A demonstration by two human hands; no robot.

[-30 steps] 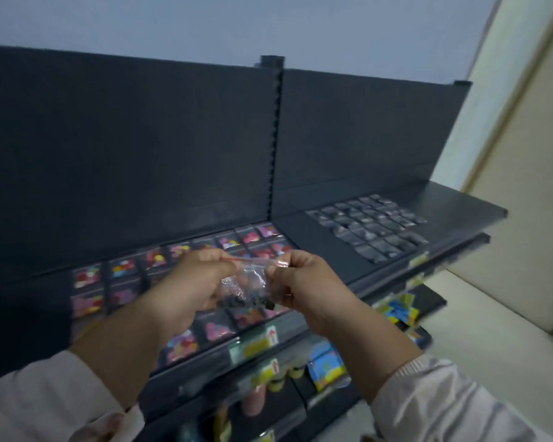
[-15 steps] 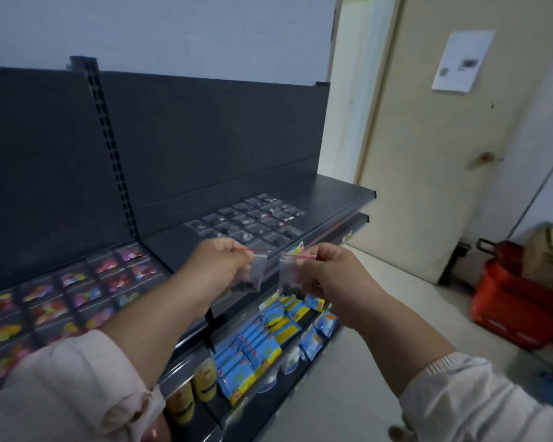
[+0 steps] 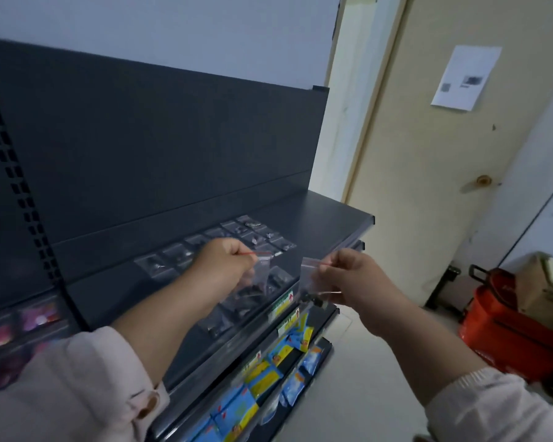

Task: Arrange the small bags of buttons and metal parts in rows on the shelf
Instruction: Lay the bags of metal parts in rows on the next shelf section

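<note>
Shelf deck (image 3: 329, 208) was left bare at 1 o'clock from the left hand (image 3: 224, 266), past the laid bag rows (image 3: 253, 237) to its right end. A bare strip was noted at 9 o'clock too. Reach at 12 o'clock was blocked by the back panel (image 3: 173, 148). Open floor (image 3: 358, 393) was seen at 6 o'clock of the right hand (image 3: 355, 279). A red basket (image 3: 508, 330) was noted at 3 o'clock, well apart.
</note>
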